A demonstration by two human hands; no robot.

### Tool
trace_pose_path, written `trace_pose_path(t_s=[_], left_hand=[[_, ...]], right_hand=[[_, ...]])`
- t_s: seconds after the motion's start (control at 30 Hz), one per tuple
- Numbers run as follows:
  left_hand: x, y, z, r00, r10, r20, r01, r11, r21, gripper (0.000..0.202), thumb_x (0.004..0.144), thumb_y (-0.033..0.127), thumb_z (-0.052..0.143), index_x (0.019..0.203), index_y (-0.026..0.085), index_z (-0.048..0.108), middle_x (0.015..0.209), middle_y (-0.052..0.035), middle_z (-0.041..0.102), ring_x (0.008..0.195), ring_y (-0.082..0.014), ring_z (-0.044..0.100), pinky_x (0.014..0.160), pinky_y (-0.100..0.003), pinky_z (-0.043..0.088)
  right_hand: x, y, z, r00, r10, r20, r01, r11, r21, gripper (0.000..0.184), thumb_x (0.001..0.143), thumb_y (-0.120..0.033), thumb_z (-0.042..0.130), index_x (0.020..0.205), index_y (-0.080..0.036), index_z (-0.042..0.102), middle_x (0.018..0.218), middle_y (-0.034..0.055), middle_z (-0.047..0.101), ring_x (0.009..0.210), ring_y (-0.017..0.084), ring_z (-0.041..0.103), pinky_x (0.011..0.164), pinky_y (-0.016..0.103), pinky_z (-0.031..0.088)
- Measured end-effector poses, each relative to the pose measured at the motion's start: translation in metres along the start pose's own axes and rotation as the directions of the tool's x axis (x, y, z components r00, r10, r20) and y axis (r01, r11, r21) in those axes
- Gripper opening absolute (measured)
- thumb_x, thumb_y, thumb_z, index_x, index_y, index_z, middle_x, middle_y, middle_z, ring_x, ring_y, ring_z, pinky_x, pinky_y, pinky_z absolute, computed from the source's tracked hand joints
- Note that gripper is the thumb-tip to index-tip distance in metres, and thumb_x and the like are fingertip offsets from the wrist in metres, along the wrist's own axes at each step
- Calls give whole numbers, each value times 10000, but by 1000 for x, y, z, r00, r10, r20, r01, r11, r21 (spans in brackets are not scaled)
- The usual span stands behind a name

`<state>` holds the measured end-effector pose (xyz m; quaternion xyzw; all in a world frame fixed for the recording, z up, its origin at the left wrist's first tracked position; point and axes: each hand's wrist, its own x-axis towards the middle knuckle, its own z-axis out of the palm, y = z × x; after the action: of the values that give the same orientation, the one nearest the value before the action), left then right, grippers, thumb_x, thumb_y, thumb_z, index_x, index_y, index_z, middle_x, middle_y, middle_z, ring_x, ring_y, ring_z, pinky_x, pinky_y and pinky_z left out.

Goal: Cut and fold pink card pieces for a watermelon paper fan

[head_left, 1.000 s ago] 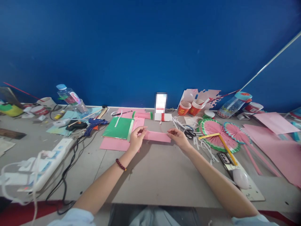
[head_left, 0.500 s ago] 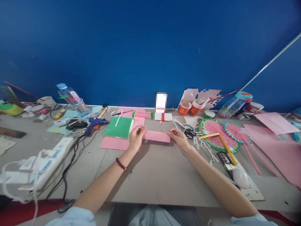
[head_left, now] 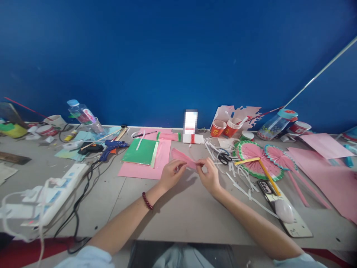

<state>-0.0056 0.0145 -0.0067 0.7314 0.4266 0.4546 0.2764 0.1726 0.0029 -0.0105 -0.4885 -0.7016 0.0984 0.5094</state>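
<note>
A folded pink paper strip (head_left: 182,156) is lifted off the grey table (head_left: 178,208) and tilted, its far end up to the left. My left hand (head_left: 171,174) pinches it from below at the middle. My right hand (head_left: 208,175) pinches its near right end. Both hands are close together above the table's centre. A red bead bracelet sits on my left wrist.
Behind the hands lie a flat pink sheet (head_left: 147,165) and a green sheet (head_left: 141,152). Watermelon paper fans (head_left: 258,158), scissors (head_left: 224,159), white paper strips and a phone (head_left: 267,187) are to the right. A blue glue gun (head_left: 113,147), power strip (head_left: 52,193) and cables are on the left. Red paper cups (head_left: 225,128) stand by the blue wall.
The pink strip was stretched flat between my hands farther back; now both hands have come nearer and closer together, and the strip is raised and angled.
</note>
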Motion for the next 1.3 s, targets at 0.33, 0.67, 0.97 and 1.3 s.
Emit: trace_pose_path(t_s=[0.33,0.67,0.97,1.3], left_hand=[[0,4,6,978,-192,75,204,958,-202,337,845,420,506,607,182,514,590,18,498,608,-118,470,587,-230,402],[5,-10,-8,992,111,-66,-88,953,289,237,922,247,373,929,194,604,847,-46,588,807,-161,538,727,-274,419],[11,-23,-19,914,381,138,-351,575,739,300,884,97,427,1092,227,600,884,-69,597,826,-195,524,762,-339,375],[14,-24,-17,842,513,167,-419,426,802,262,928,112,393,1091,203,577,798,-34,613,731,-167,540,725,-327,380]], right_hand=[[-16,-8,11,885,-369,284,442,858,-262,185,873,-134,478,911,-230,632,835,34,670,821,165,560,779,305,380],[-6,-7,6,923,-317,220,369,891,-265,200,878,-171,471,1027,-198,602,993,71,656,907,182,559,820,320,414],[12,30,-12,953,-279,122,300,796,-525,288,899,-182,455,1144,-230,600,1173,99,593,1024,213,542,880,352,390],[19,35,-16,916,-369,159,394,747,-535,185,905,-204,488,982,-198,656,887,43,674,884,180,542,814,313,370]])
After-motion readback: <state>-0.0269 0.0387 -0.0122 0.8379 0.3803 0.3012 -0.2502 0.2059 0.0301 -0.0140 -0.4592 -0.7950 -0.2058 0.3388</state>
